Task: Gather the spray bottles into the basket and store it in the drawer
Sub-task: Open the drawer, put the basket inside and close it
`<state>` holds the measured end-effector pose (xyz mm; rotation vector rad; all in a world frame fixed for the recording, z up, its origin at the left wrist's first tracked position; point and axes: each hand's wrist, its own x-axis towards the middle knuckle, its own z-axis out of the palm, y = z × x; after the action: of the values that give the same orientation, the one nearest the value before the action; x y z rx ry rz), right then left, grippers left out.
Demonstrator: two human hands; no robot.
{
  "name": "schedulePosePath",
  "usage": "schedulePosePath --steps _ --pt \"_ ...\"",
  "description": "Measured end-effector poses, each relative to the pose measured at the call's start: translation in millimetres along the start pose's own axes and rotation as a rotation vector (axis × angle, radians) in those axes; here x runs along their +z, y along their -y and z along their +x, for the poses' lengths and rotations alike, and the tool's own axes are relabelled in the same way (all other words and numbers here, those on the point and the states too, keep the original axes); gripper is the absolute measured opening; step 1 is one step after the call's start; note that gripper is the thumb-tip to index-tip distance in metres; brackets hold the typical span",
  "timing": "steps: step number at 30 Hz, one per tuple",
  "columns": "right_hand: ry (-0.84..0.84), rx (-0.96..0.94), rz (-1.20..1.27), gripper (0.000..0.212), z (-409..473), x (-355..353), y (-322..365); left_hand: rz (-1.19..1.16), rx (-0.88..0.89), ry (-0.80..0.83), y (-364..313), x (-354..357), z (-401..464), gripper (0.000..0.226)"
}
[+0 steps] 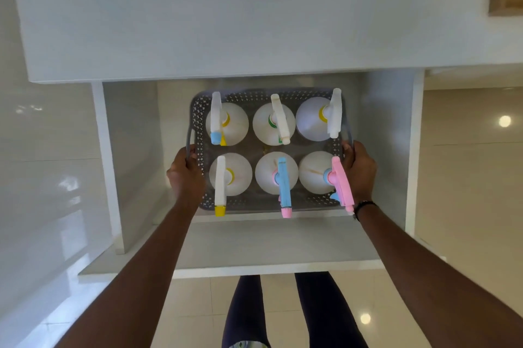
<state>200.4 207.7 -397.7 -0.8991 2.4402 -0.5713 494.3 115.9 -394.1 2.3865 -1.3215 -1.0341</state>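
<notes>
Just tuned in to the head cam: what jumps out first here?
A grey perforated basket at centre frame, packed with six white spray bottles in two rows of three, their triggers and nozzles blue, pink, yellow and white. The left hand and right hand grip its two side handles, holding it over the open white drawer beneath the white counter.

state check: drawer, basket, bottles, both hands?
drawer: pulled open
basket: over the open drawer, held by both side handles; whether it rests on the drawer floor cannot be told
spray bottles: six, all upright in the basket, two rows of three
left hand: grips the basket's left handle
right hand: grips the basket's right handle
</notes>
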Motion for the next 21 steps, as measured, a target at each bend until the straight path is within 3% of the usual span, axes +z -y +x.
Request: schedulePosePath --steps 21 --pt "-0.063 -0.073 0.022 0.025 36 46 -15 -0.067 0.067 -0.073 10 41 38 0.030"
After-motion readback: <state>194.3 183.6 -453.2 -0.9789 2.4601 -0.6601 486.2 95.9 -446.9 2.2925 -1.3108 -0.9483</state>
